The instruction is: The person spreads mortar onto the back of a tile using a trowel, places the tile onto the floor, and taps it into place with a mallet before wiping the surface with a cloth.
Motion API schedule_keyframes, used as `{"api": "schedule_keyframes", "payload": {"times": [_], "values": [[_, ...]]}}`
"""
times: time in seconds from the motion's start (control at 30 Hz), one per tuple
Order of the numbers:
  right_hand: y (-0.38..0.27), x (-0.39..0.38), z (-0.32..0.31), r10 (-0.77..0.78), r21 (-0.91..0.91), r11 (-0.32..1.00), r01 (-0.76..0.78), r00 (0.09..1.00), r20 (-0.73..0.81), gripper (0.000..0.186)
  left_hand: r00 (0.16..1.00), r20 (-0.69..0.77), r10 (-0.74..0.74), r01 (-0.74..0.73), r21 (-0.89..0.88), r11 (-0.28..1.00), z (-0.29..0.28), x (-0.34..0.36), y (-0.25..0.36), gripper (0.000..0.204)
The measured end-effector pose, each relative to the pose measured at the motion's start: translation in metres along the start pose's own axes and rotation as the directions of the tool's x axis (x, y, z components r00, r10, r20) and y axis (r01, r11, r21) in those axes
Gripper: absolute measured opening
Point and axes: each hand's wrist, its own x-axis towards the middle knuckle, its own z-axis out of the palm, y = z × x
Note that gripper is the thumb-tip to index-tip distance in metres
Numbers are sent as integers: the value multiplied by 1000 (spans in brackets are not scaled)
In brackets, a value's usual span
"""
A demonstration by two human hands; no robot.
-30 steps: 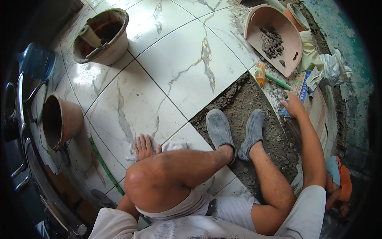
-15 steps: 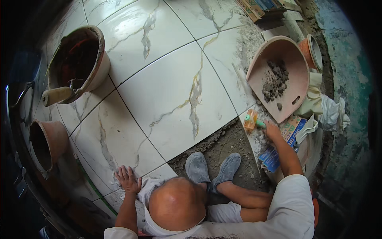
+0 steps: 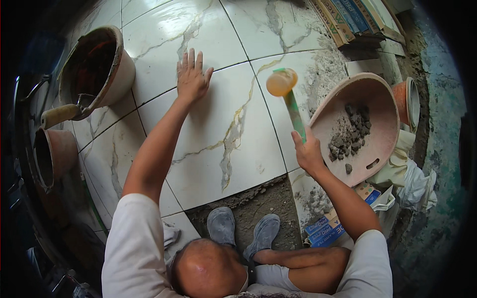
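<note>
My right hand [image 3: 309, 153] is wrapped round the green handle of a mallet [image 3: 281, 82] with a translucent orange head. The mallet is raised above the floor, its head pointing away from me. My left hand [image 3: 193, 79] is stretched out flat with the fingers spread, over the far left corner of a large white marbled tile [image 3: 208, 116]. Whether the palm presses on the tile or hovers just above it, I cannot tell. Dark joints run between this tile and its neighbours. Along its near edge lies rough grey mortar bed [image 3: 248, 196], close to my shoes.
A large bucket [image 3: 126, 69] with a wooden-handled trowel [image 3: 60, 115] on its rim stands left, beside a smaller bucket [image 3: 63, 151]. To the right, a pinkish scoop-shaped tub [image 3: 328, 114] holds mortar lumps. Tile boxes [image 3: 343, 22] are stacked at the far right; cardboard [image 3: 325, 231] lies near my right leg.
My right hand has lifted the mallet from beside the tub and brought it over the tiles. My left hand has moved from the near-left floor out to the tile's far corner.
</note>
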Motion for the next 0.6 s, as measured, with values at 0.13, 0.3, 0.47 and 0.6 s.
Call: {"api": "schedule_keyframes", "payload": {"times": [0.13, 0.3, 0.47, 0.6], "values": [[-37, 69, 49, 108, 307, 943, -130, 990, 87, 51, 967, 151, -206, 183, 155, 971, 34, 33, 18, 82], [-57, 111, 71, 45, 463, 881, -95, 992, 118, 56, 981, 90, -172, 155, 175, 972, 39, 29, 13, 84], [-49, 129, 75, -11, -28, 1000, 12, 1000, 23, 56, 974, 137, -182, 153, 197, 968, 39, 34, 14, 84], [-52, 132, 69, -57, 30, 998, 55, 996, 65, 52, 982, 87, -169, 151, 186, 971, 39, 32, 14, 84]]}}
